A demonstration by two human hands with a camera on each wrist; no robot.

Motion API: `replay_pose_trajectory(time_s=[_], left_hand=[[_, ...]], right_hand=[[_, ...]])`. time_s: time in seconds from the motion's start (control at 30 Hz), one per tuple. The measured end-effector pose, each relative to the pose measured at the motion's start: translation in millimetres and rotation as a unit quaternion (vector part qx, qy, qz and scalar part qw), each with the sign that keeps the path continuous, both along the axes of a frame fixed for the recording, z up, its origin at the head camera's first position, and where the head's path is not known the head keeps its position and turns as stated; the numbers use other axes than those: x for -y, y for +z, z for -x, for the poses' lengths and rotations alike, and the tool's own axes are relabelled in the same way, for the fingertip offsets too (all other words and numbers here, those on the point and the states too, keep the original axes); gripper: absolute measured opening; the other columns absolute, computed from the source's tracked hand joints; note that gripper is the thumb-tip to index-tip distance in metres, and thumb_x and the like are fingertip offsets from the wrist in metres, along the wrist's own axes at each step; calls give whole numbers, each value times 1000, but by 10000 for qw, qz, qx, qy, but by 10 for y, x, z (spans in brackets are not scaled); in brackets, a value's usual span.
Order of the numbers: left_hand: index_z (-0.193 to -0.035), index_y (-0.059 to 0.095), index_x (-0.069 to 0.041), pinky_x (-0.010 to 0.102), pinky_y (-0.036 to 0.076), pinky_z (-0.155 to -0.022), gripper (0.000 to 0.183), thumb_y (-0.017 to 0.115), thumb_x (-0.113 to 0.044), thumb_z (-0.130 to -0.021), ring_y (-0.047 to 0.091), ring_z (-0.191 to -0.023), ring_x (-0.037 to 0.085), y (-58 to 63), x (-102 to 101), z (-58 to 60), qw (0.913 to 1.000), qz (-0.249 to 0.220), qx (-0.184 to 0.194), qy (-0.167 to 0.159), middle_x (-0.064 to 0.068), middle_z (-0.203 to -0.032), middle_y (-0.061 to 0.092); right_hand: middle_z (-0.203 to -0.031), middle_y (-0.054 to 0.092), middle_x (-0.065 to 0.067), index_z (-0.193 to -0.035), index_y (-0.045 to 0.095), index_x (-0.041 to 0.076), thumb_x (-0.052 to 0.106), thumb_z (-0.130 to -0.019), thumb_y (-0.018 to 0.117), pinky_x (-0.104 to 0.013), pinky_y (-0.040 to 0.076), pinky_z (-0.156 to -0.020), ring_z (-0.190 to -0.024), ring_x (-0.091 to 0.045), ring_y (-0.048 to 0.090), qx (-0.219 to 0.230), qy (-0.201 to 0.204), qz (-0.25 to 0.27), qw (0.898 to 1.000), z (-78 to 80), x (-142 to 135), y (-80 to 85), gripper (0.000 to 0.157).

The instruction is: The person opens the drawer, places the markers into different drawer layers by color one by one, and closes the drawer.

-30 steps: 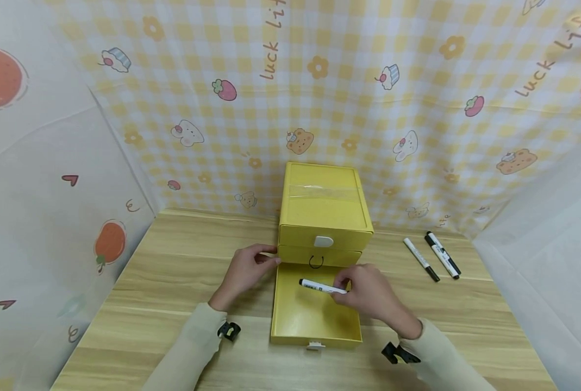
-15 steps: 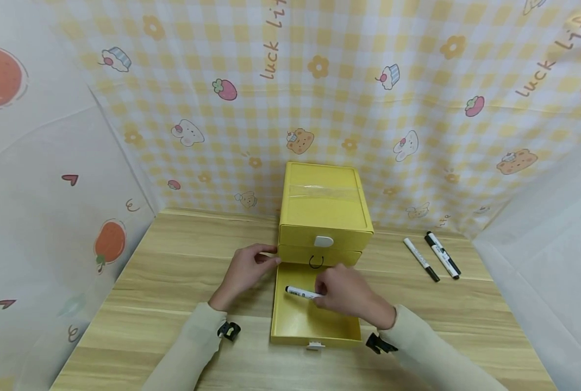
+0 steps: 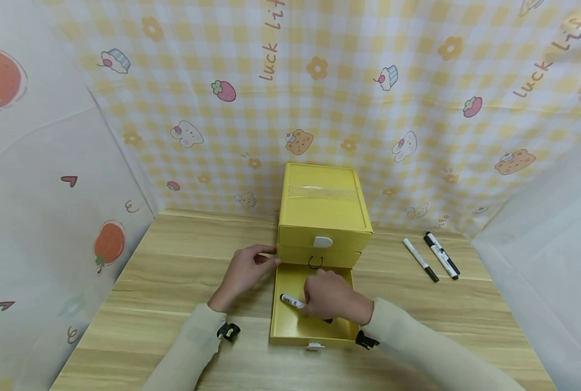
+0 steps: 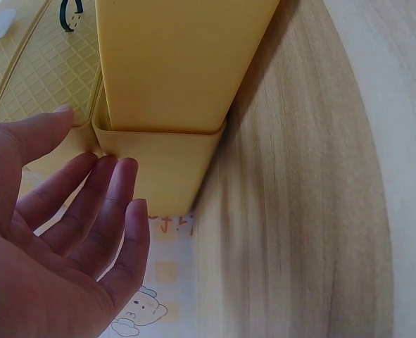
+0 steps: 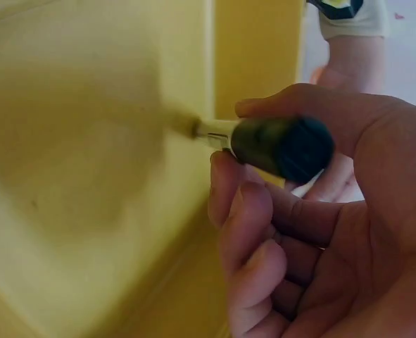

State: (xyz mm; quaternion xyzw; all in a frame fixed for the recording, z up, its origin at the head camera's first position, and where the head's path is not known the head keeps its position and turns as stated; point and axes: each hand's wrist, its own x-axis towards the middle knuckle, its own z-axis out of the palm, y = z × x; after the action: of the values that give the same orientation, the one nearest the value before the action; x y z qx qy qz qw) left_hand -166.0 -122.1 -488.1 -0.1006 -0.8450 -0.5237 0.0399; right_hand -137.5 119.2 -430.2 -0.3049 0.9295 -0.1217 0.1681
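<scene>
The right hand (image 3: 330, 296) pinches a white marker (image 3: 290, 300) over the floor of the pulled-out drawer (image 3: 287, 327), hiding the marker's middle. The left hand (image 3: 245, 270), fingers relaxed and holding nothing, is just beside the yellow cabinet (image 3: 322, 209). Three other markers (image 3: 419, 257) lie on the bench (image 3: 197, 241), to the right.

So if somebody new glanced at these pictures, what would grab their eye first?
Likely the bright yellow drawer unit at the centre, its lowest drawer pulled out toward the person. Next, the right hand pinching a white marker over that drawer, with the left hand at the unit's left side. Three more markers lie on the wooden table to the right.
</scene>
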Motion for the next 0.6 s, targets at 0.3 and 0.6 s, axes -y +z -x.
replay_pose_trajectory(time_s=[0.3, 0.6], left_hand=[[-125, 79, 2, 41, 67, -81, 33, 85, -19, -99, 81, -93, 26, -5, 3, 0, 10000, 15, -11, 3, 19, -115, 81], [-124, 79, 2, 40, 67, -81, 34, 85, -19, -100, 81, -94, 28, 5, 2, -5, 10000, -23, 33, 3, 20, -117, 80]], right_hand=[[-53, 48, 9, -57, 56, 22, 30, -86, 90, -25, 32, -45, -50, -8, 40, 38, 110, -635, 9979, -43, 75, -124, 46], [-50, 40, 12, -54, 54, 22, 30, -89, 89, -23, 25, -45, -50, -6, 34, 133, 131, -610, 9980, -35, 89, -113, 50]])
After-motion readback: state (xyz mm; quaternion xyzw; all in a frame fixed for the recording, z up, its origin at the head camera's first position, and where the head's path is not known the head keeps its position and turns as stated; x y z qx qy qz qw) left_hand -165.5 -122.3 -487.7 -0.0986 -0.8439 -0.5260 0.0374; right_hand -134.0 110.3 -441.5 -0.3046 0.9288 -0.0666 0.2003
